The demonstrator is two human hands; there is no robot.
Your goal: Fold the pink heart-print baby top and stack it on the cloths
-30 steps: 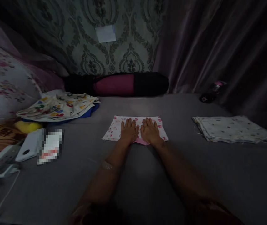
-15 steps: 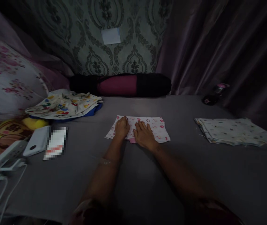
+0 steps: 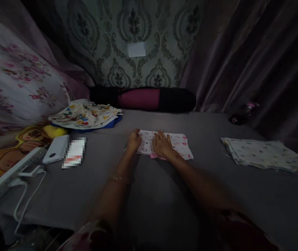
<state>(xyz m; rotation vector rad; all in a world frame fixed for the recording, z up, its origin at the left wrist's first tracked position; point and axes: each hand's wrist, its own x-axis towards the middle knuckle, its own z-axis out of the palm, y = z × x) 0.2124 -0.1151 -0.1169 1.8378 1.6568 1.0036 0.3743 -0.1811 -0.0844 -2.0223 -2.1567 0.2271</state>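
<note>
A white cloth (image 3: 178, 142) with pink and dark print lies flat on the grey sheet in front of me, a pink piece showing along its near edge. At its left edge is my left hand (image 3: 134, 141), fingers curled closed on the fabric; the fingertips are partly hidden. My right hand (image 3: 162, 144) rests palm down on the middle of the cloth, its fingers stretched out and slightly apart.
A colourful printed cloth pile (image 3: 87, 115) lies back left, a folded pale cloth (image 3: 265, 153) at right. A white power bank (image 3: 56, 149) and power strip (image 3: 10, 177) with cables sit left. Behind are a black and pink roll (image 3: 139, 98) and a dark bottle (image 3: 239, 118).
My left hand has moved from on top of the cloth to its left edge, and that side now reaches less far left. My right hand stays flat on it. The view has shifted slightly.
</note>
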